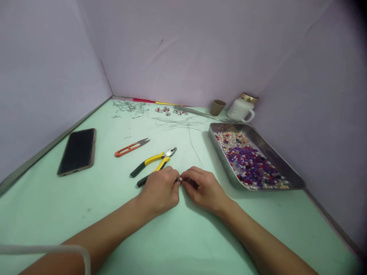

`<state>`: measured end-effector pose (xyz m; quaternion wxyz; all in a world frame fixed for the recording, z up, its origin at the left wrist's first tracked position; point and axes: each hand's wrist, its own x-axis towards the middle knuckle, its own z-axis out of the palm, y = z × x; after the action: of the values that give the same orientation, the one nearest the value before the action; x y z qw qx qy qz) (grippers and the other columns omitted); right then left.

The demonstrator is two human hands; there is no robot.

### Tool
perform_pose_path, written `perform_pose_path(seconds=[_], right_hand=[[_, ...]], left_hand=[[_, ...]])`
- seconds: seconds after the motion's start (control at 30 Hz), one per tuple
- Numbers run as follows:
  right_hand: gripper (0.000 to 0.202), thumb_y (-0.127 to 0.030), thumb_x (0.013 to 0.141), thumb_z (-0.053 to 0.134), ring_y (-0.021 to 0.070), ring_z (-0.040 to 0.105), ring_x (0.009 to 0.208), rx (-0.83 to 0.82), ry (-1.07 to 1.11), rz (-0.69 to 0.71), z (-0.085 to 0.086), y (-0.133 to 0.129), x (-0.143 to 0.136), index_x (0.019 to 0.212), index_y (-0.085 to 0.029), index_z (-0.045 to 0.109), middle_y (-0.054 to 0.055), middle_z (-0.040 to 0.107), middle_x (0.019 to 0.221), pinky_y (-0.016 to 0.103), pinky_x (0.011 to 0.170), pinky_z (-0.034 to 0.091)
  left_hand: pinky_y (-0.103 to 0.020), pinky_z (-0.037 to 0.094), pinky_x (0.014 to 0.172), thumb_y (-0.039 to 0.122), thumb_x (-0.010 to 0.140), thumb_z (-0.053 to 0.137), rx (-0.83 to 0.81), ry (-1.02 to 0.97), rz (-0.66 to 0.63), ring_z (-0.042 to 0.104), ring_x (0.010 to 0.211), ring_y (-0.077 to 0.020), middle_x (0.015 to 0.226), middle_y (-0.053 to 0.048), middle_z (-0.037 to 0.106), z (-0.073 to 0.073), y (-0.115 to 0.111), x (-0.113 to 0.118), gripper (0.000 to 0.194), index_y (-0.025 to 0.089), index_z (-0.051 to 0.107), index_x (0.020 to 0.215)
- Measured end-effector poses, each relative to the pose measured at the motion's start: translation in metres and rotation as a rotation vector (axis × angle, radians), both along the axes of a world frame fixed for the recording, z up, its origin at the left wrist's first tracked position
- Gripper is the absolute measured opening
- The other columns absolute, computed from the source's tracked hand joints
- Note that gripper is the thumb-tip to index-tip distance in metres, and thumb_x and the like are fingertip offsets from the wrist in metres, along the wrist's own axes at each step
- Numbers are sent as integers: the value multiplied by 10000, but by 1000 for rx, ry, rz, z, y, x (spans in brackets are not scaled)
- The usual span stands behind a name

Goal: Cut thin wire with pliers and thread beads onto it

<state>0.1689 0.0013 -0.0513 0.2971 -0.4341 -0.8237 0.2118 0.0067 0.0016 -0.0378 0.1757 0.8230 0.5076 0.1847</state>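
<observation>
My left hand point(163, 190) and my right hand point(204, 188) meet low over the table, fingertips almost touching. Between them shows a small beadwork piece point(180, 179), silvery with a bit of red, pinched from both sides. Fingers cover most of it, so its full shape is hidden. Just beyond my left hand lie pliers point(155, 160) with yellow and black handles, jaws pointing away; that hand partly covers one handle. Orange thread snips point(130, 148) rest farther left.
A metal tray point(226, 164) of mixed beads stands at right. Behind it are a white lidded mug point(241, 110) and a brown cup point(218, 107). Loose wires point(183, 122), wire scraps point(129, 109) and red beaded pieces point(163, 110) lie at the back. A phone point(77, 152) lies left.
</observation>
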Motion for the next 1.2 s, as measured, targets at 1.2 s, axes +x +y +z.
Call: perform_pose_path(seconds=[1.2], right_hand=[[230,-262,576,715,74,509,411,-743,881,-141,9,-8,-16,710,-137,576,-38,555,517,209,416,445]], left_hand=[[-181,301,394,262,670,572,-581,-802,108,375,385,-50,421,79,427,13,-6,-7,162,140,553,775]])
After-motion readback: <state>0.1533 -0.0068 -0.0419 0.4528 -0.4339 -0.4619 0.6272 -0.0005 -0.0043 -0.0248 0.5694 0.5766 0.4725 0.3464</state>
